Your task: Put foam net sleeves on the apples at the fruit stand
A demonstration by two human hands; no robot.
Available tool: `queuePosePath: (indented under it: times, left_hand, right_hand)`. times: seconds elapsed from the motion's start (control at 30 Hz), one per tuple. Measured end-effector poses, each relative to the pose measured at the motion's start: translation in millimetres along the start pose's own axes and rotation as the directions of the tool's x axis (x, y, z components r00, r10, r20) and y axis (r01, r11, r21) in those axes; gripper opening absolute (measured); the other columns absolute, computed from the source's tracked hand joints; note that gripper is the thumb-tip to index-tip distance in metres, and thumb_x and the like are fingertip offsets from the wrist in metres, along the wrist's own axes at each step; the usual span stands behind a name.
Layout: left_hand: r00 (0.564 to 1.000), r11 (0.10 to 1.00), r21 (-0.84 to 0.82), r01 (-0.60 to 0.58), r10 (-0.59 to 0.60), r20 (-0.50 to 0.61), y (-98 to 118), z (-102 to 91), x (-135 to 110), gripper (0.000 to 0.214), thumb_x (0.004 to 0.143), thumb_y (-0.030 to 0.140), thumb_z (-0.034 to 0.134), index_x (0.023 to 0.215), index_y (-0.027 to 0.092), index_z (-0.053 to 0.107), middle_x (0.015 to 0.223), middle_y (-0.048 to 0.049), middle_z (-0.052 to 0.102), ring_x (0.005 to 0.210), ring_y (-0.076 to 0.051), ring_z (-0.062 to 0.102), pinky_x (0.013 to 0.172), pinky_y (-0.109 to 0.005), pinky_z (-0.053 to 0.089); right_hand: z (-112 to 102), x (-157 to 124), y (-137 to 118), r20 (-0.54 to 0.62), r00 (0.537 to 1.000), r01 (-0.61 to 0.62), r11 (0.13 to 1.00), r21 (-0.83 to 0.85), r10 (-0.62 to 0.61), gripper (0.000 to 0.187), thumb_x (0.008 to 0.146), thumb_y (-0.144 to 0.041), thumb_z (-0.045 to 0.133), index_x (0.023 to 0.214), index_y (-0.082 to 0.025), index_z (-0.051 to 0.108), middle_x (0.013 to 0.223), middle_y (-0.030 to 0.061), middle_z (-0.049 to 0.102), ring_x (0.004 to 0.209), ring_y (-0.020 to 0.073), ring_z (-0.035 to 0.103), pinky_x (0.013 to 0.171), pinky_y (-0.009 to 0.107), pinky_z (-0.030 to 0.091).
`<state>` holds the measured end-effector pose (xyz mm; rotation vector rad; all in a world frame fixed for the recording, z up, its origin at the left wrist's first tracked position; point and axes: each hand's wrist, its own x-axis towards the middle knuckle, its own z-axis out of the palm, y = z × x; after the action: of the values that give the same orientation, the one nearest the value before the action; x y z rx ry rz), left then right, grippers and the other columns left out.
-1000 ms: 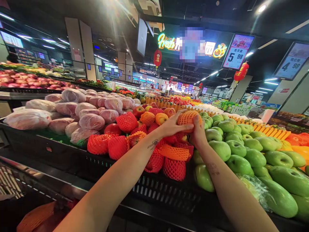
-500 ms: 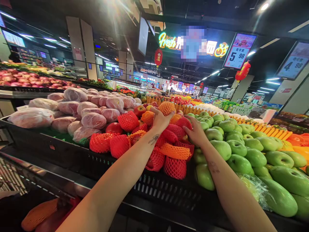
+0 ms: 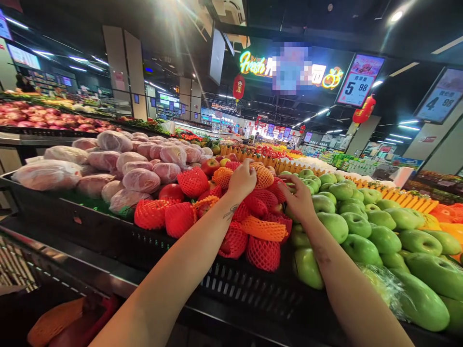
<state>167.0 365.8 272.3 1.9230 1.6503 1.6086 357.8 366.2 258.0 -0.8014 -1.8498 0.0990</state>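
Observation:
My left hand (image 3: 243, 180) is at the back of a pile of red apples, its fingers bent against the left side of an apple in an orange foam net (image 3: 264, 176). The far fingertips are partly hidden. To the right of that apple, my right hand (image 3: 298, 196) has its fingers apart, the thumb side close to an apple in a red foam net (image 3: 277, 189). An orange foam net (image 3: 264, 228) lies across the red-netted apples at the front. A bare red apple (image 3: 210, 167) shows left of my left hand.
Green apples (image 3: 358, 222) fill the right side of the black crate (image 3: 249, 289). Film-wrapped pink fruit (image 3: 141, 180) is heaped on the left. A low orange picket divider (image 3: 405, 195) runs behind. Price screens (image 3: 360, 79) hang above.
The apple in the orange net has come down and to the right, from above my left hand to beside it. My right hand has shifted slightly right, its fingers spreading.

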Motion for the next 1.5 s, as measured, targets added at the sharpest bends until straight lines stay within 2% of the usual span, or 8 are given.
queuePosePath:
  times: [0.3, 0.43, 0.53, 0.67, 0.83, 1.03, 1.27, 1.5]
  left_hand:
    - [0.968, 0.905, 0.381, 0.191, -0.238, 0.078, 10, -6.6, -13, 0.049, 0.09, 0.008, 0.04, 0.138, 0.007, 0.052, 0.141, -0.0297, 0.05, 0.131, -0.041, 0.053, 0.1, -0.048, 0.046]
    - [0.989, 0.957, 0.271, 0.102, -0.068, -0.133, 16, -9.6, -11, 0.043, 0.089, 0.007, 0.043, 0.131, 0.006, 0.054, 0.139, -0.0267, 0.052, 0.131, -0.036, 0.05, 0.106, -0.045, 0.04]
    - [0.972, 0.992, 0.058, -0.108, 0.118, -0.204, 19, -13.4, -9, 0.016, 0.092, 0.018, 0.047, 0.098, 0.015, 0.061, 0.105, -0.0137, 0.066, 0.1, -0.024, 0.061, 0.091, -0.035, 0.045]
    - [0.967, 0.968, 0.017, -0.249, 0.247, 0.062, 24, -16.3, -15, 0.033, 0.087, 0.031, 0.051, 0.057, 0.02, 0.042, 0.058, 0.0007, 0.049, 0.059, -0.014, 0.044, 0.061, -0.031, 0.032]
    - [0.926, 0.949, 0.135, -0.285, 0.237, 0.292, 26, -16.0, -21, 0.033, 0.077, 0.042, 0.063, 0.058, 0.019, 0.05, 0.058, 0.0018, 0.055, 0.058, -0.013, 0.047, 0.058, -0.029, 0.03]
    - [0.893, 0.916, 0.233, -0.327, 0.219, 0.394, 23, -15.8, -20, 0.035, 0.068, 0.047, 0.073, 0.056, 0.019, 0.057, 0.057, -0.0001, 0.059, 0.061, -0.016, 0.054, 0.059, -0.03, 0.036]
    - [0.941, 0.925, 0.186, -0.332, 0.313, 0.128, 26, -10.1, -20, 0.02, 0.083, 0.03, 0.054, 0.068, 0.018, 0.059, 0.07, -0.003, 0.065, 0.069, -0.017, 0.055, 0.061, -0.03, 0.033]
    - [0.932, 0.931, 0.082, -0.356, 0.36, -0.036, 27, -6.3, -20, 0.01, 0.086, 0.022, 0.051, 0.076, 0.02, 0.052, 0.07, -0.0009, 0.06, 0.063, -0.014, 0.049, 0.059, -0.03, 0.028]
  right_hand:
    - [7, -5, -17, 0.376, 0.897, 0.275, 0.959, -0.064, -0.232, 0.014, 0.081, -0.04, 0.076, 0.089, -0.029, 0.076, 0.107, 0.0058, 0.068, 0.104, 0.0268, 0.06, 0.098, 0.05, 0.046]
    - [10, -3, -15, 0.263, 0.949, 0.173, 0.984, 0.037, -0.176, 0.013, 0.09, -0.036, 0.064, 0.086, -0.025, 0.068, 0.092, 0.0036, 0.07, 0.089, 0.0229, 0.061, 0.09, 0.044, 0.048]
    - [13, -4, -13, 0.212, 0.977, -0.005, 0.989, 0.149, -0.027, 0.017, 0.089, -0.041, 0.062, 0.086, -0.023, 0.063, 0.081, 0.0013, 0.064, 0.077, 0.0201, 0.058, 0.075, 0.037, 0.046]
    - [18, -4, -7, 0.194, 0.97, -0.212, 0.907, 0.362, 0.149, 0.034, 0.078, -0.054, 0.073, 0.081, -0.023, 0.062, 0.076, -0.0009, 0.061, 0.071, 0.0163, 0.054, 0.067, 0.031, 0.043]
    - [18, -1, -4, 0.171, 0.937, -0.346, 0.757, 0.555, 0.303, 0.046, 0.063, -0.06, 0.084, 0.079, -0.022, 0.063, 0.074, -0.0033, 0.062, 0.068, 0.0125, 0.052, 0.063, 0.026, 0.043]
    - [16, -4, -7, 0.337, 0.876, -0.482, 0.641, 0.597, 0.345, 0.041, 0.066, -0.058, 0.084, 0.081, -0.023, 0.068, 0.073, -0.0049, 0.062, 0.068, 0.011, 0.055, 0.065, 0.023, 0.048]
    - [5, 1, -16, 0.391, 0.825, -0.562, 0.521, 0.642, 0.407, 0.045, 0.065, -0.064, 0.081, 0.083, -0.023, 0.075, 0.076, -0.0015, 0.07, 0.07, 0.013, 0.06, 0.058, 0.023, 0.047]
    - [11, -3, -16, 0.372, 0.905, -0.398, 0.721, 0.567, 0.207, 0.039, 0.061, -0.047, 0.09, 0.085, -0.023, 0.071, 0.083, -0.0028, 0.071, 0.078, 0.0139, 0.063, 0.078, 0.028, 0.052]
